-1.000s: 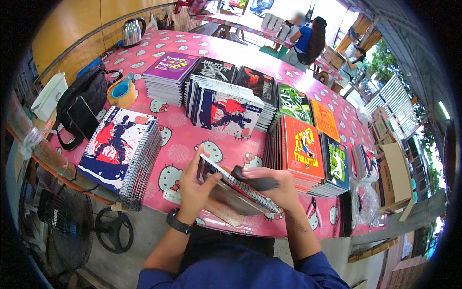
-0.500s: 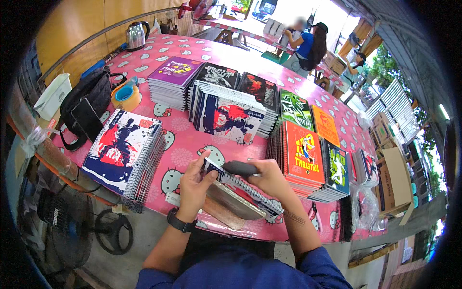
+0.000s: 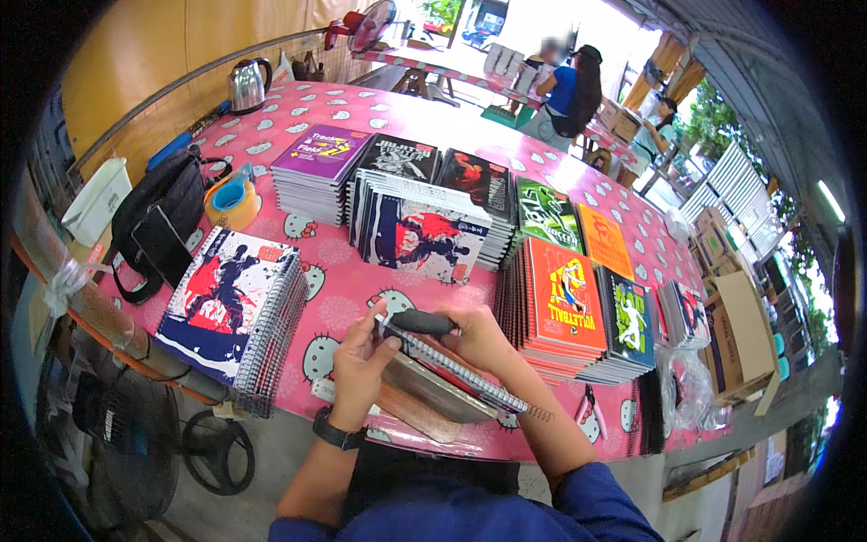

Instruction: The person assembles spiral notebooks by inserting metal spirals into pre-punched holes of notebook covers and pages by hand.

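Note:
My left hand, with a black watch on its wrist, pinches the upper left end of a spiral notebook tilted up on its side. A wire coil runs along its bound edge, and a loose tail sticks out past the lower right end. My right hand is closed on one end of a thick dark grey rounded tool, which lies along the bound edge close to my left fingertips. Under the notebook are a greyish block and a tan board.
Stacked spiral notebooks stand left; more stacks, including orange ones, stand ahead and right. Pink-handled pliers and a clear plastic bag lie right. A tape roll and black bag sit far left. People work beyond.
The dark tool and my right hand have shifted left along the notebook's bound edge, toward my left fingers. The whole view has moved slightly, and the pliers show more fully.

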{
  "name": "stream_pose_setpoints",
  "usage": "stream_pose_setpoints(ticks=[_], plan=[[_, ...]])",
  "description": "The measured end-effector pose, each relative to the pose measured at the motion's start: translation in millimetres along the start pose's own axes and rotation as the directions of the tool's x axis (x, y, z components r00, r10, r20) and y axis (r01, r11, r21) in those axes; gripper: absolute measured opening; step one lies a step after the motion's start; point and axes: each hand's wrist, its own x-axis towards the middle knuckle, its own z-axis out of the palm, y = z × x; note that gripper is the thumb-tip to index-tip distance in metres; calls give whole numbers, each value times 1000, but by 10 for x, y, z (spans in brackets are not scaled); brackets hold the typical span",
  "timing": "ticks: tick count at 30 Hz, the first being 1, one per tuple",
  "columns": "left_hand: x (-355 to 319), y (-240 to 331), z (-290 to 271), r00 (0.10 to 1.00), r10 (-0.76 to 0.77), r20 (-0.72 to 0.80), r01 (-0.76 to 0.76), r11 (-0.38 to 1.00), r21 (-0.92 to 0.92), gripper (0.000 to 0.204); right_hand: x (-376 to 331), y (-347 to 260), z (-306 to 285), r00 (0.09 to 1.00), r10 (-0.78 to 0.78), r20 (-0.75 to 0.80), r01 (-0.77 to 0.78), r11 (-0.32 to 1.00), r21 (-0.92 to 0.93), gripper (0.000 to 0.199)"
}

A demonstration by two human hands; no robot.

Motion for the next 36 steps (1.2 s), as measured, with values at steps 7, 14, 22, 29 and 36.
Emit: stream_pose_setpoints(ticks=[7,14,22,29,36], plan=[[-5,-17,8,997,-76,7,76,997,-6,45,-65,270,90,999,-34,-9,34,999,-14,39],[60,528,327,924,286,255,-365,859,359,23,-509,-699,-606,979,-95,-179,125,979,161,27],[-120,788,892,801,393,451,-561,755,338,22,-1001,-926,-638,856,-115,-505,159,986,43,21],[-200,809,898,847,292,445,-451,837,309,21,-1090,-786,-670,899,-116,-423,221,953,208,23],[-213,729,803,817,389,425,-524,809,267,20,-1063,-786,-628,871,-217,-442,296,948,118,25]])
